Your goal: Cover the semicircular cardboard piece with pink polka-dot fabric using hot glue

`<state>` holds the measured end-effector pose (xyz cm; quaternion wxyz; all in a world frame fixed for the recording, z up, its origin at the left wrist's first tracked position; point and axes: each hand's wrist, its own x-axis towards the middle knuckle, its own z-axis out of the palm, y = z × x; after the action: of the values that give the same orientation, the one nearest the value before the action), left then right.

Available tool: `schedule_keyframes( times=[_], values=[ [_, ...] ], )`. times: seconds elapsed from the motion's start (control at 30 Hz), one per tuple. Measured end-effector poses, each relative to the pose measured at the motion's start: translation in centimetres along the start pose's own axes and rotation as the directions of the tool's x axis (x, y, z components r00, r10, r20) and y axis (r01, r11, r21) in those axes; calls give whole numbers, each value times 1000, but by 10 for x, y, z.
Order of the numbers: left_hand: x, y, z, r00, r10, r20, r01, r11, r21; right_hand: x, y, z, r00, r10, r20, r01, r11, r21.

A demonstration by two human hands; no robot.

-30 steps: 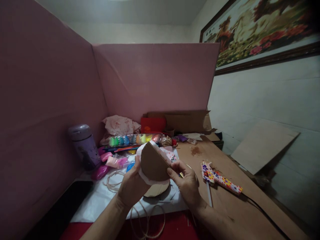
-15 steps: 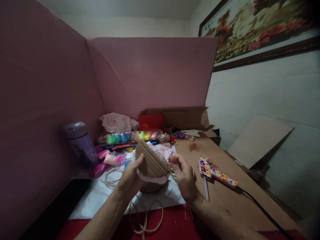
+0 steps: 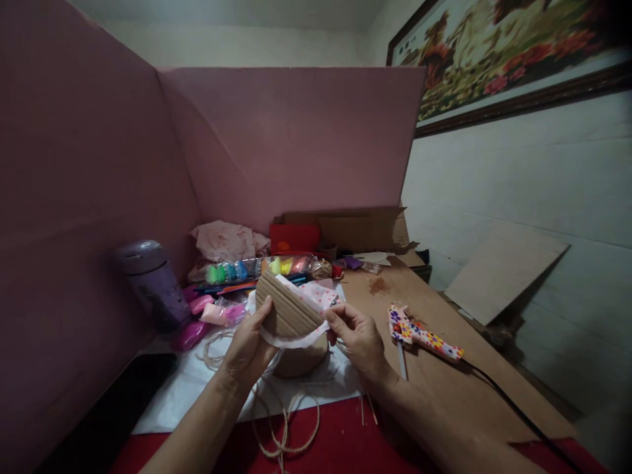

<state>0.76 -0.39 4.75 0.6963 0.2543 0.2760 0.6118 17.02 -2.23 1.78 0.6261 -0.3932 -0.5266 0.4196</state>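
A curved piece of corrugated cardboard [image 3: 286,308] is held up in front of me, its ridged brown face toward the camera. White fabric with small pink spots [image 3: 316,293] lies behind it and shows as a pale border along its lower edge. My left hand [image 3: 251,342] grips the cardboard at its left side, thumb on the ridged face. My right hand [image 3: 356,336] pinches the fabric edge at the right corner between thumb and fingers. Below them rests a round brown cardboard piece [image 3: 303,359], partly hidden. Loops of twine [image 3: 286,421] hang over the red cloth [image 3: 340,441].
A flowered hot glue gun [image 3: 422,332] with a black cord lies at the right. Clay packets [image 3: 237,271], pink packets [image 3: 224,313] and a twine ball [image 3: 320,268] stand behind my hands. A purple bottle [image 3: 155,283] and a dark flat object [image 3: 118,401] are at the left.
The cardboard has tilted and shifted slightly left, uncovering more of the round piece below. My right hand has drawn the fabric edge out at the corner. The camera view has shifted a little.
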Motion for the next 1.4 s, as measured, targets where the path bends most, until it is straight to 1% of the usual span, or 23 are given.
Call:
schedule_keyframes(
  times=[0.13, 0.23, 0.33, 0.4, 0.53, 0.6, 0.7, 0.77, 0.87, 0.97, 1.07, 1.17, 1.3, 1.4],
  values=[
    [1, 2, -3, 1000, -7, 19, 7, 1000, 28, 1, 3, 0, 1000, -15, 11, 16, 1000, -21],
    [1, 3, -4, 998, -13, 61, 11, 999, 40, 1, 5, 1, 999, 40, 10, -40, 998, 46],
    [0, 1, -5, 993, -3, 117, -1, 999, 34, 0, 6, 2, 994, 84, 67, -90, 991, 99],
    [-1, -1, -4, 990, -8, 142, 4, 1000, 29, 0, 4, 3, 991, 90, 96, -97, 993, 72],
    [-6, -2, -3, 980, -62, 191, 54, 997, 50, -1, 1, 4, 992, 90, 89, -87, 996, -34],
    [-9, 2, -3, 970, -69, 232, 54, 996, 67, 0, 1, 4, 992, 89, 91, -83, 994, -69],
    [-12, 10, -3, 955, -27, 295, 8, 998, 66, 0, 5, 3, 994, 63, 86, -53, 992, -118],
    [-12, 15, -4, 949, 2, 317, -21, 998, 56, 0, 6, 2, 996, 39, 82, -25, 987, -157],
    [-10, 19, -5, 953, 11, 303, -28, 998, 54, -1, 7, 2, 995, 34, 92, -15, 980, -201],
    [-8, 17, -5, 960, 1, 280, -17, 998, 54, -3, 6, 2, 996, 29, 89, -6, 970, -244],
    [-7, 13, -4, 955, -9, 297, -10, 998, 60, -4, 7, 2, 996, 19, 92, 5, 965, -261],
    [-7, 11, -3, 947, -14, 321, -6, 998, 62, -5, 6, 2, 995, 31, 93, -8, 970, -242],
    [-7, 10, -4, 949, -76, 307, 64, 997, 51, -4, 5, 3, 994, 65, 93, -47, 983, -180],
    [-6, 8, -6, 941, -103, 322, 84, 994, 71, -3, 3, 4, 992, 89, 93, -75, 986, -148]
  ],
)
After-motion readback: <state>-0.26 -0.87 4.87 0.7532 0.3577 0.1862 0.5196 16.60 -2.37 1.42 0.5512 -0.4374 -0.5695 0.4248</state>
